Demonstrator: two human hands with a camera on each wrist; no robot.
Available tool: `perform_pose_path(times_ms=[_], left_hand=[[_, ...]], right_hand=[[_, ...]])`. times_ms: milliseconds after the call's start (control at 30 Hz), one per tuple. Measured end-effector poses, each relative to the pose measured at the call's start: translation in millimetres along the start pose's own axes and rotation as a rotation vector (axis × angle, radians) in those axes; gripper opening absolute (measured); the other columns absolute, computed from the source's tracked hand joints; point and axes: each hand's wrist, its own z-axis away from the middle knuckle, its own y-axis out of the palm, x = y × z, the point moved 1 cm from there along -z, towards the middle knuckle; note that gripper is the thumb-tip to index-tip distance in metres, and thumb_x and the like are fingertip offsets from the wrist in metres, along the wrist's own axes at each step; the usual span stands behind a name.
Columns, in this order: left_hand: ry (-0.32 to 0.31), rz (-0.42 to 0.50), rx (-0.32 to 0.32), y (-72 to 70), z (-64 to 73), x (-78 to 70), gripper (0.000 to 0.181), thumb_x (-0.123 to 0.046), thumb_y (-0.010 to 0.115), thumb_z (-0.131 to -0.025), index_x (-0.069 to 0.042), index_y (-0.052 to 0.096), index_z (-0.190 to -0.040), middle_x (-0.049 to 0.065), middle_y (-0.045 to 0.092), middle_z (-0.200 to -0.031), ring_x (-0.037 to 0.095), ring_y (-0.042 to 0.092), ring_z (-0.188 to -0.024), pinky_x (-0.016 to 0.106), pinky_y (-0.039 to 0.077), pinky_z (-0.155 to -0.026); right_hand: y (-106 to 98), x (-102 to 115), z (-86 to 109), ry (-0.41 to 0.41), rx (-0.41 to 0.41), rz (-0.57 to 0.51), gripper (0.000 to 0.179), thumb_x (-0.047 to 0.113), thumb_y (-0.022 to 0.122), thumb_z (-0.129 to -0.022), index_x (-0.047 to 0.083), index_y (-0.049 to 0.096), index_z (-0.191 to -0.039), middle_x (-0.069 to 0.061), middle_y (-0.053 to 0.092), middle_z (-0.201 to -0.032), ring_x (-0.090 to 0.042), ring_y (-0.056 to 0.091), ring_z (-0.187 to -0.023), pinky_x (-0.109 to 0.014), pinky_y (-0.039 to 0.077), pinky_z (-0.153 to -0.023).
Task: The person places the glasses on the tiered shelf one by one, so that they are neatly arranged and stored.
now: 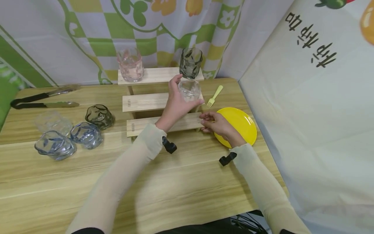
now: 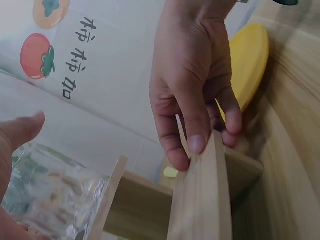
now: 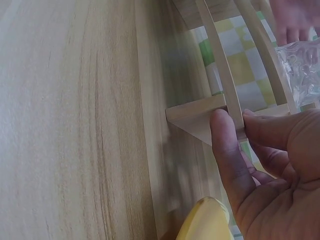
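My left hand (image 1: 179,105) grips a clear glass (image 1: 190,91) at the right end of the middle step of a three-step wooden rack (image 1: 146,102). Thumb and fingers spread around the sides of the glass; whether its base rests on the step cannot be made out. With thumb and fingertips, my right hand (image 1: 221,126) pinches the right end of the lowest board (image 2: 197,200), seen closely in both wrist views. A pink glass (image 1: 130,66) stands at the left of the top step, and a dark grey glass (image 1: 190,63) at its right.
On the table at left lie a smoky glass (image 1: 100,117), blue-tinted glasses (image 1: 55,146) and a clear glass (image 1: 52,122), with black-handled tongs (image 1: 43,100) behind. A yellow plate (image 1: 242,125) and a small fork (image 1: 215,96) lie right of the rack. A curtain hangs behind.
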Motion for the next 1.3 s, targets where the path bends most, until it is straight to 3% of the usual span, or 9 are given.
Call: perform_pose_path(times_ms=[133, 233, 333, 467, 600, 700, 867, 1033, 1300], left_hand=[[0.039, 0.044, 0.041, -23.5, 19.7, 6.7, 0.103, -0.039, 0.085, -0.083, -0.022, 0.013, -0.155, 0.003, 0.015, -0.160, 0.017, 0.020, -0.146, 0.038, 0.026, -0.118], [0.067, 0.095, 0.055, -53.4, 37.2, 10.0, 0.089, -0.026, 0.078, -0.092, -0.012, 0.017, -0.155, 0.007, 0.018, -0.161, 0.020, 0.020, -0.148, 0.039, 0.024, -0.119], [0.084, 0.110, 0.012, -94.0, 59.4, 6.2, 0.070, -0.008, 0.071, -0.096, 0.002, 0.027, -0.150, 0.016, 0.029, -0.155, 0.029, 0.029, -0.144, 0.046, 0.028, -0.117], [0.092, -0.021, -0.113, -156.2, 91.7, 18.2, 0.056, -0.001, 0.069, -0.095, 0.006, 0.042, -0.143, 0.019, 0.041, -0.146, 0.032, 0.038, -0.136, 0.049, 0.035, -0.113], [-0.015, -0.178, -0.223, -209.1, 121.8, 42.3, 0.054, -0.012, 0.070, -0.097, -0.002, 0.046, -0.145, 0.013, 0.042, -0.147, 0.026, 0.037, -0.138, 0.041, 0.029, -0.117], [-0.142, -0.216, -0.250, -234.4, 139.8, 52.5, 0.060, -0.021, 0.069, -0.098, -0.007, 0.041, -0.150, 0.012, 0.035, -0.154, 0.026, 0.027, -0.145, 0.045, 0.017, -0.120], [-0.259, -0.280, -0.216, -252.0, 151.4, 64.0, 0.075, -0.029, 0.070, -0.097, -0.012, 0.030, -0.158, 0.013, 0.022, -0.163, 0.031, 0.012, -0.151, 0.058, 0.008, -0.119], [-0.301, -0.332, -0.174, -256.6, 153.6, 69.9, 0.083, -0.032, 0.070, -0.097, -0.011, 0.021, -0.161, 0.020, 0.012, -0.164, 0.042, 0.006, -0.150, 0.068, 0.009, -0.115], [-0.326, -0.369, -0.150, -257.1, 156.6, 72.6, 0.087, -0.030, 0.072, -0.097, -0.009, 0.018, -0.161, 0.023, 0.013, -0.163, 0.046, 0.011, -0.148, 0.069, 0.012, -0.114]], right_hand=[[-1.5, -1.3, 0.2, 0.008, -0.006, -0.004, 0.028, 0.006, 0.058, -0.103, 0.001, 0.056, -0.131, -0.020, 0.055, -0.124, -0.034, 0.066, -0.098, -0.040, 0.058, -0.085], [-1.1, -1.7, 0.2, 0.005, -0.007, -0.003, 0.029, 0.005, 0.058, -0.103, 0.000, 0.056, -0.131, -0.021, 0.054, -0.124, -0.034, 0.066, -0.098, -0.039, 0.058, -0.086], [0.4, -1.9, 0.3, 0.005, -0.005, -0.002, 0.029, 0.004, 0.058, -0.103, -0.001, 0.055, -0.132, -0.022, 0.053, -0.124, -0.035, 0.066, -0.098, -0.039, 0.058, -0.086], [1.8, -2.1, 1.1, 0.009, -0.007, -0.004, 0.028, 0.004, 0.059, -0.103, 0.000, 0.056, -0.130, -0.021, 0.054, -0.123, -0.034, 0.066, -0.097, -0.038, 0.058, -0.084], [1.8, -0.9, 2.6, 0.003, -0.003, -0.005, 0.027, 0.004, 0.059, -0.103, 0.001, 0.057, -0.129, -0.021, 0.055, -0.122, -0.033, 0.066, -0.096, -0.039, 0.059, -0.084], [1.9, 0.6, 3.3, 0.005, 0.003, -0.005, 0.029, 0.005, 0.059, -0.103, 0.000, 0.056, -0.131, -0.021, 0.054, -0.123, -0.033, 0.066, -0.097, -0.039, 0.058, -0.085], [1.1, 3.3, 3.8, 0.013, -0.007, -0.012, 0.029, 0.005, 0.057, -0.104, -0.001, 0.055, -0.132, -0.022, 0.054, -0.124, -0.037, 0.065, -0.099, -0.042, 0.057, -0.088], [1.8, 1.8, 1.7, 0.017, -0.001, -0.017, 0.031, 0.006, 0.057, -0.104, -0.001, 0.055, -0.134, -0.023, 0.053, -0.125, -0.039, 0.065, -0.102, -0.042, 0.057, -0.089], [1.1, -1.3, 0.0, 0.022, -0.019, -0.006, 0.029, 0.005, 0.058, -0.103, 0.001, 0.056, -0.132, -0.021, 0.054, -0.122, -0.035, 0.066, -0.097, -0.039, 0.058, -0.085]])
